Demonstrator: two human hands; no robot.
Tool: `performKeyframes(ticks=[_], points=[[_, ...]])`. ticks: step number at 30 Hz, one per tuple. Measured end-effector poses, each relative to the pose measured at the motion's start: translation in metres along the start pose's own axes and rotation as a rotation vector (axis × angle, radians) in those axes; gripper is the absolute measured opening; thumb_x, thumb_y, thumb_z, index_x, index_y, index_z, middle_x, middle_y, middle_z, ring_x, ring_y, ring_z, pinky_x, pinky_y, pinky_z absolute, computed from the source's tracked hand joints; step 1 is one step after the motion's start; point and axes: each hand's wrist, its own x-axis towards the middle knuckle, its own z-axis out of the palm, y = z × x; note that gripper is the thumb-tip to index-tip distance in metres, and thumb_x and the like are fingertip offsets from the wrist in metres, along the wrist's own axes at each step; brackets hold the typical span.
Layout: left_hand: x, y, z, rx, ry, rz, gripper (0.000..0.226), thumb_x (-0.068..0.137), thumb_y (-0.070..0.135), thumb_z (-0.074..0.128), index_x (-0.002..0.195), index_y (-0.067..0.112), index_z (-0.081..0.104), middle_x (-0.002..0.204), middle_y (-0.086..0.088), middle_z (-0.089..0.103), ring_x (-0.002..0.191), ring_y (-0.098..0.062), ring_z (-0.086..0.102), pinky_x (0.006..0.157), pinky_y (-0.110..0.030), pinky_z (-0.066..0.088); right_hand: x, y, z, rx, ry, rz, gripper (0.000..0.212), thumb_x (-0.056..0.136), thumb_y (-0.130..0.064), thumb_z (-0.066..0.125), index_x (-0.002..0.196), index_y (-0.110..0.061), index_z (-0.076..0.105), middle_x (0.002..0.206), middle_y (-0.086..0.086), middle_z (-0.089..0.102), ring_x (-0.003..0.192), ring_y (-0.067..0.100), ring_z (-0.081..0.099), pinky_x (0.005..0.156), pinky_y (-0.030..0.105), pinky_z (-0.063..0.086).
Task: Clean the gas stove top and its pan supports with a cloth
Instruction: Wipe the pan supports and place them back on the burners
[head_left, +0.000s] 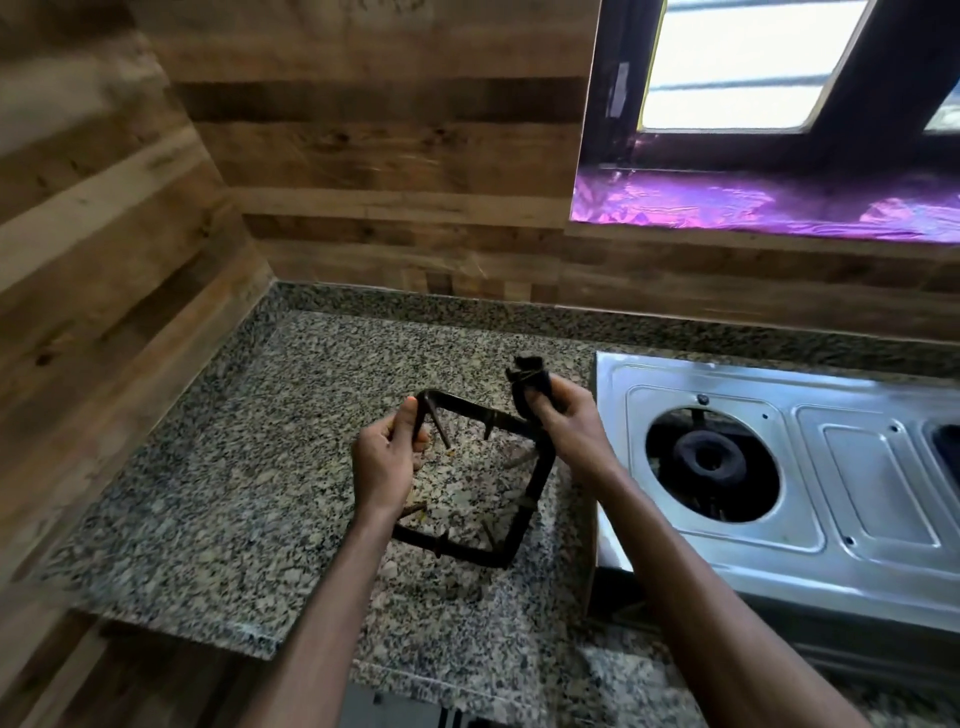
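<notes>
Stove top (810, 467) sits on the speckled stone worktop (249, 467), shiny and silver, with one round burner (709, 457) showing in its hole and no pan support over it. Just left of the stove, a person holds a black square pan support (524, 499) tilted up above the worktop. The left hand (387, 460) grips the pan support's far left corner, its fingers (421, 441) curled round the bar and the thumb pressed along it. The right hand (566, 421) pinches a dark cloth (527, 387) against the corner of the pan support nearest the stove, fingers curled tight on the cloth. A bit of cloth sticks up above that hand. Behind the stove runs a wood wall (395, 156), and above the stove is a window (748, 62) with a purple shiny sill (753, 208)
</notes>
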Motion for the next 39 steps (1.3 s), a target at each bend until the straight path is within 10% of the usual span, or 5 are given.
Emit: performKeyframes(ticks=[5,12,20,27,39], points=[[0.01,0.016,0.001,-0.046,0.04,-0.026,0.058,0.094,0.056,0.046,0.074,0.006,0.065,0.062,-0.006,0.062,0.052,-0.015,0.054,0.05,-0.028,0.041,-0.004,-0.022,-0.01,-0.103,-0.292,-0.051,0.027,0.096,-0.006,0.062,0.1,-0.029,0.075,0.089,0.01,0.074,0.084,0.022,0.072,0.074,0.033,0.058],[0.011,0.029,0.004,-0.146,0.034,-0.073,0.05,0.097,0.051,0.046,0.073,0.011,0.063,0.064,-0.004,0.06,0.053,-0.015,0.052,0.053,-0.029,0.042,0.019,-0.04,-0.01,-0.673,-0.135,-0.227,0.024,0.085,-0.021,0.075,0.106,-0.031,0.077,0.084,-0.012,0.075,0.074,0.008,0.07,0.065,0.032,0.058],[0.013,0.042,0.005,-0.235,0.071,-0.155,0.046,0.097,0.05,0.047,0.076,0.012,0.063,0.064,0.0,0.059,0.046,-0.006,0.053,0.042,-0.02,0.04,0.017,-0.055,-0.021,0.166,0.05,-0.081,0.015,0.095,-0.009,0.064,0.097,-0.017,0.076,0.095,0.004,0.076,0.093,0.019,0.071,0.092,0.038,0.054],[0.013,0.048,0.016,-0.256,0.022,-0.19,0.046,0.095,0.051,0.048,0.076,0.012,0.062,0.066,-0.003,0.059,0.061,-0.019,0.054,0.052,-0.03,0.04,0.022,-0.061,-0.033,-0.566,-0.294,-0.238,0.022,0.086,-0.002,0.067,0.096,-0.017,0.078,0.104,-0.001,0.071,0.095,0.012,0.067,0.082,0.033,0.056],[0.012,0.047,0.031,-0.293,0.041,-0.281,0.046,0.096,0.051,0.046,0.082,0.011,0.063,0.068,-0.002,0.059,0.056,-0.013,0.052,0.049,-0.027,0.042,-0.007,-0.048,-0.047,0.472,0.619,-0.031,0.015,0.094,-0.006,0.063,0.089,-0.016,0.073,0.089,0.006,0.072,0.087,0.02,0.067,0.084,0.037,0.058]])
